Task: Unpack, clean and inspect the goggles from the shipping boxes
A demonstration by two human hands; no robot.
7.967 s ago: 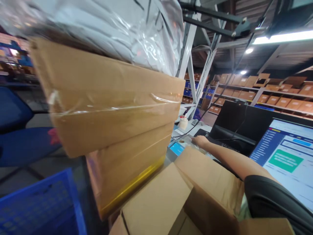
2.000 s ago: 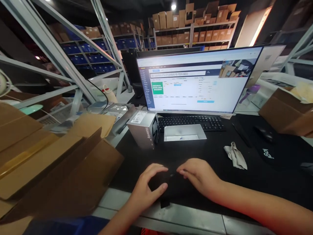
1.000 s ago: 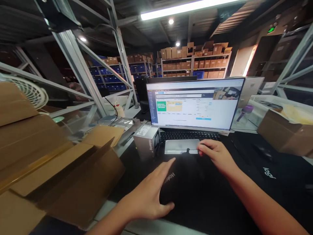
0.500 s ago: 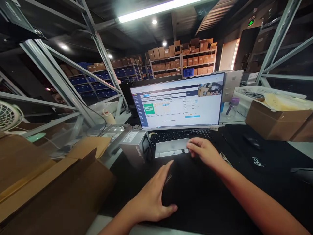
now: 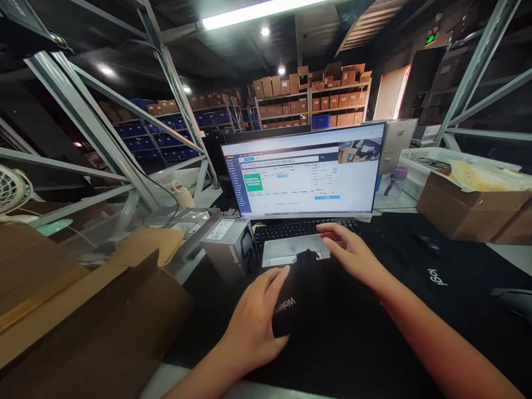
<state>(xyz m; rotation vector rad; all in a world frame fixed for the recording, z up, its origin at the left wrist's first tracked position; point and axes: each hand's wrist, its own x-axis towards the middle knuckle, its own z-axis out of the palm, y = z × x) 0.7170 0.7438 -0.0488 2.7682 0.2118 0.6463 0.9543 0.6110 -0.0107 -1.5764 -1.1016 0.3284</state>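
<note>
A black soft case point(image 5: 310, 296) with white lettering lies on the black desk mat point(image 5: 374, 343) in front of me, its far end raised. My left hand point(image 5: 255, 318) grips its near left side, thumb underneath and fingers over the edge. Just past the case's far end, my right hand point(image 5: 351, 252) hovers with fingers stretched out and apart, holding nothing. It is over the near edge of a flat silver tray point(image 5: 286, 248). A grey product box point(image 5: 228, 249) stands to the left of the tray.
A lit monitor point(image 5: 303, 172) and black keyboard point(image 5: 299, 227) stand behind the tray. An open cardboard box point(image 5: 83, 316) fills the left; another cardboard box point(image 5: 465, 210) sits right, near a mouse point(image 5: 428, 242). Metal rack struts point(image 5: 103, 133) rise at left.
My left hand has closed on the black case and its far end has lifted. My right hand has slid slightly back from the tray toward the case's raised end.
</note>
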